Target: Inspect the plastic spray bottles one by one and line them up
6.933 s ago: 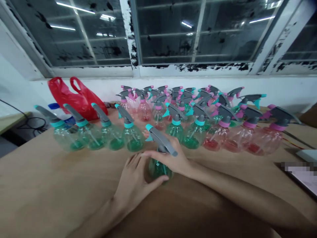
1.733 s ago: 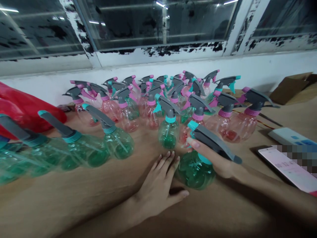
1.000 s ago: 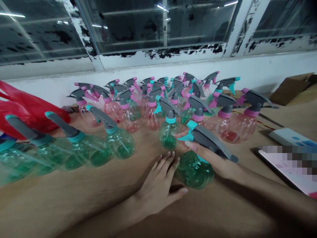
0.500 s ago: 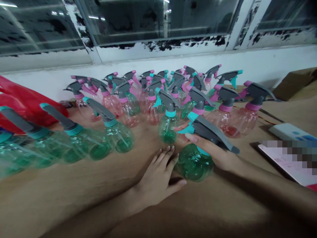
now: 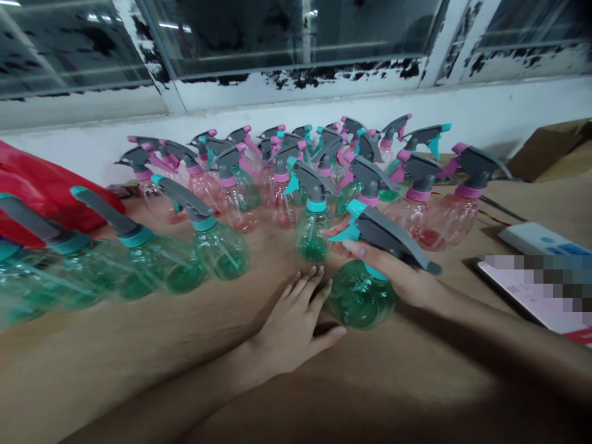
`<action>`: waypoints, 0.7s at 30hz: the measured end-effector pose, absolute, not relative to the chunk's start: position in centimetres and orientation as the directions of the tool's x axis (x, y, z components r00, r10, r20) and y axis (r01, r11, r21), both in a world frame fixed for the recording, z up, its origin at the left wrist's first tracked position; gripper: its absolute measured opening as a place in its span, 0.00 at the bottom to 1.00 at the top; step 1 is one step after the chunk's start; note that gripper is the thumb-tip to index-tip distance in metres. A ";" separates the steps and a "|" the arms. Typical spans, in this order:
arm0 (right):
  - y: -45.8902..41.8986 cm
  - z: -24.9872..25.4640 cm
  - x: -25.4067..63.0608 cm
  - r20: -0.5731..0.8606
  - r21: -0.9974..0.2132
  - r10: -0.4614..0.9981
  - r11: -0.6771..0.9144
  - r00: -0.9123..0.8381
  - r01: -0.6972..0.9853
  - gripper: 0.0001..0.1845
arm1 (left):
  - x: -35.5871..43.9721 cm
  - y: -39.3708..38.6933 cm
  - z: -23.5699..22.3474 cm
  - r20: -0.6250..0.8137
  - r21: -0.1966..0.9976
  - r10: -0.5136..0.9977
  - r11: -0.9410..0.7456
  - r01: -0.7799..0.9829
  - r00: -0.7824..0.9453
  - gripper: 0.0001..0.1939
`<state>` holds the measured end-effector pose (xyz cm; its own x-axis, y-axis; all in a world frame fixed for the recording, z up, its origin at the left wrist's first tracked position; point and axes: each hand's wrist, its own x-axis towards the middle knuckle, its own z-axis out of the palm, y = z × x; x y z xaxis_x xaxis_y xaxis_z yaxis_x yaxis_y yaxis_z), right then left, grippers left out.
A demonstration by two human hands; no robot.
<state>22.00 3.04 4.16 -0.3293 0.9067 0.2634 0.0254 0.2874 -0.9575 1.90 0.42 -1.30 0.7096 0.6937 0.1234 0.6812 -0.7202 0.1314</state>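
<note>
Fingers (image 5: 374,257) of my right hand (image 5: 409,280) grip the green spray bottle (image 5: 358,302) by its neck, on the worktop (image 5: 106,336), sprayer head (image 5: 386,231) fitted. Left hand (image 5: 289,330) spread beside it. Green row (image 5: 226,250) leftward, mixed cluster (image 5: 237,209) behind: visible heads fitted too. Mine sits outside both.

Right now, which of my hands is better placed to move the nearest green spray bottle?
Probably the right hand: it is wrapped around the neck of the green spray bottle. The left hand lies palm down on the table, beside the bottle's base.
</note>
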 end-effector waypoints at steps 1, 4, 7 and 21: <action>3.0 4.2 22.0 0.272 -0.955 0.905 0.295 -0.328 0.023 0.17 | 1.9 0.4 -1.3 0.120 0.126 0.694 -0.720 0.683 0.710 0.37; 3.0 4.2 21.9 0.297 -0.948 0.896 0.319 -0.329 0.015 0.15 | 1.9 0.4 -1.1 0.095 0.106 0.699 -0.715 0.691 0.709 0.37; 2.9 4.3 21.8 0.299 -0.946 0.895 0.323 -0.330 0.020 0.14 | 1.9 0.4 -1.0 0.094 0.091 0.693 -0.721 0.687 0.714 0.36; 3.1 4.2 21.8 0.328 -0.934 0.887 0.355 -0.326 0.027 0.16 | 0.8 0.7 -1.0 0.136 0.071 0.662 -0.749 0.659 0.737 0.33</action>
<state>21.84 3.10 4.22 -0.3263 0.8866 0.3277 0.0266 0.3552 -0.9344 0.83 0.72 -1.00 0.7372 0.6618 0.1363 0.6591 -0.7487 0.0707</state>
